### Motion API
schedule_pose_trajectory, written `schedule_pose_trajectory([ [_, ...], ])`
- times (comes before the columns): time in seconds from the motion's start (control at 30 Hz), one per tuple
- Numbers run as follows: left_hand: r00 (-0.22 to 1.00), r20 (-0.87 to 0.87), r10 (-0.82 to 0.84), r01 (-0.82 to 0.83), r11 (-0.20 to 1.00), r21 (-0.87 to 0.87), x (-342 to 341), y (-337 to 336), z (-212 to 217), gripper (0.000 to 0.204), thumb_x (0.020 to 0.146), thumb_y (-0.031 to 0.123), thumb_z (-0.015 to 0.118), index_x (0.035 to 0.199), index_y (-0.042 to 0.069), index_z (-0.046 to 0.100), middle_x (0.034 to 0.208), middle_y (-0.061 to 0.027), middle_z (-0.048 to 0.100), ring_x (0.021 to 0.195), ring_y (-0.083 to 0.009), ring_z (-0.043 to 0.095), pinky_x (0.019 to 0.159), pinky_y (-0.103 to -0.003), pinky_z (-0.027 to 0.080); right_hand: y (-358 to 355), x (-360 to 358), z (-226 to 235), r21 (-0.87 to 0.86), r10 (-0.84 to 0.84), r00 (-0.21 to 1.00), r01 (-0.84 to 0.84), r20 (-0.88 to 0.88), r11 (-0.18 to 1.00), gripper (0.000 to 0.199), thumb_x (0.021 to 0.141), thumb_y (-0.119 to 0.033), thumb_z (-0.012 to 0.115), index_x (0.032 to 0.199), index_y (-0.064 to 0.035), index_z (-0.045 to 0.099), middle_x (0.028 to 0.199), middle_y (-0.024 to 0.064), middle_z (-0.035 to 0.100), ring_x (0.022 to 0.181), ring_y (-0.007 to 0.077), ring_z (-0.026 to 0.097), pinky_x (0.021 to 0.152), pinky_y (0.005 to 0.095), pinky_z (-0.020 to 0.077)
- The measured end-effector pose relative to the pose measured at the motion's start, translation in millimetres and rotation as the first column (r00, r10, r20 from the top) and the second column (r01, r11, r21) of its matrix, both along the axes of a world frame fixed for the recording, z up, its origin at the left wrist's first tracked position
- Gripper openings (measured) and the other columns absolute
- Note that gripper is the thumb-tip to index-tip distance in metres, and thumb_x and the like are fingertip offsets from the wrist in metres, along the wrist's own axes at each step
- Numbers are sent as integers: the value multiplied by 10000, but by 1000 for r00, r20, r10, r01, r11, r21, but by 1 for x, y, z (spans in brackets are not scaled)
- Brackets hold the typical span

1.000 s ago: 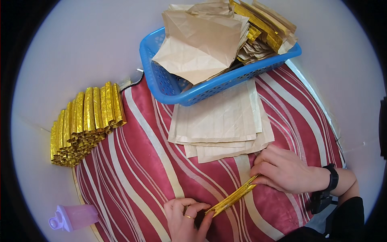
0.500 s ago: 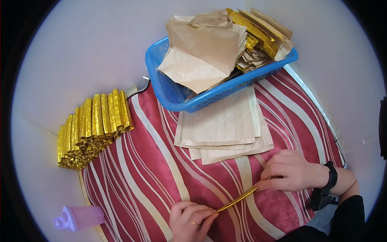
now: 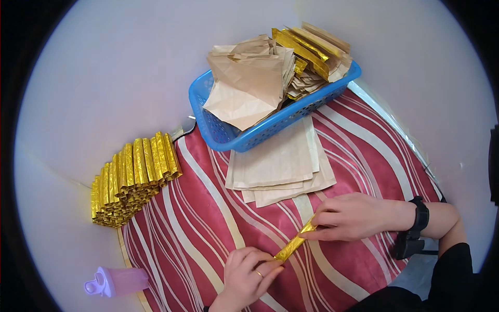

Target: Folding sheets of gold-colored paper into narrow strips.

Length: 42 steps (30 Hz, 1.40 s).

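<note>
A narrow strip of folded gold foil paper (image 3: 293, 246) stretches between my two hands, low over the striped red cloth. At its lower left end my left hand (image 3: 248, 274), with a ring on one finger, pinches it between thumb and fingers. My right hand (image 3: 343, 217) grips the upper right end, and a black band circles that wrist. The fingers cover both tips of the strip. Just beyond my hands, several flat sheets of pale brown paper (image 3: 275, 161) lie stacked, partly under the basket.
A blue plastic basket (image 3: 280, 126) at the back holds brown paper and folded gold pieces. To the left stands a pile of gold foil rolls (image 3: 136, 169) against the pale wall. A purple lidded bottle (image 3: 122, 281) lies near the cloth's left edge.
The gold strip has turned so its wider, shiny face shows. My right hand has shifted left, closer to my left hand. The whole view has swung slightly.
</note>
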<state>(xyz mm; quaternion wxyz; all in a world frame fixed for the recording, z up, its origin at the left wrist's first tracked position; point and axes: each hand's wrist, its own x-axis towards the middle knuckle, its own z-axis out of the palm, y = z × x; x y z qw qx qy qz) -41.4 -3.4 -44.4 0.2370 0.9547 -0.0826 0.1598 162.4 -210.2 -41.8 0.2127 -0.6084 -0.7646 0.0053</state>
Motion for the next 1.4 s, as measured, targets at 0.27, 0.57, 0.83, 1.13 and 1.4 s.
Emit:
schedule_pose_trajectory([
  [0.27,989,-146,-23,5,992,-126,13,7,6,295,774,98,715,1067,112,701,870,-25,617,890,-242,532,784,-347,450,0,-5,-11,9,58,997,-59,42,998,410,805,-168,633,1201,-65,602,1055,65,530,962,211,514,825,300,475],
  [0.57,967,-233,-105,30,952,-303,13,5,2,420,784,-22,640,1175,128,672,1123,-58,553,1052,-263,459,918,-352,398,-2,-11,-6,-41,12,987,-19,-161,999,557,828,-389,690,1281,-92,559,1136,126,515,1038,305,490,887,407,445],
  [0.83,943,-267,-198,195,980,-40,13,7,5,570,735,-75,594,1228,202,658,1380,-21,504,1158,-292,417,1025,-394,333,-3,-10,-8,-18,12,995,-14,-100,1000,467,864,-348,644,1253,-96,578,1196,124,514,1072,286,502,928,404,438],
  [1.13,951,-255,-178,232,951,202,9,-2,9,654,672,-117,558,1255,172,622,1416,15,505,1358,-369,348,1088,-589,258,-5,-10,-22,18,12,996,-14,90,1000,449,966,-376,480,1303,-86,545,1432,158,420,1342,297,391,1088,454,351],
  [1.4,960,-255,-115,188,940,284,-7,-5,5,765,633,-126,561,1336,174,547,1434,-9,485,1400,-322,326,1096,-614,217,-15,-5,-18,-87,-3,994,13,107,996,608,991,-441,397,1435,-28,363,1500,165,339,1412,262,295,1164,450,221],
])
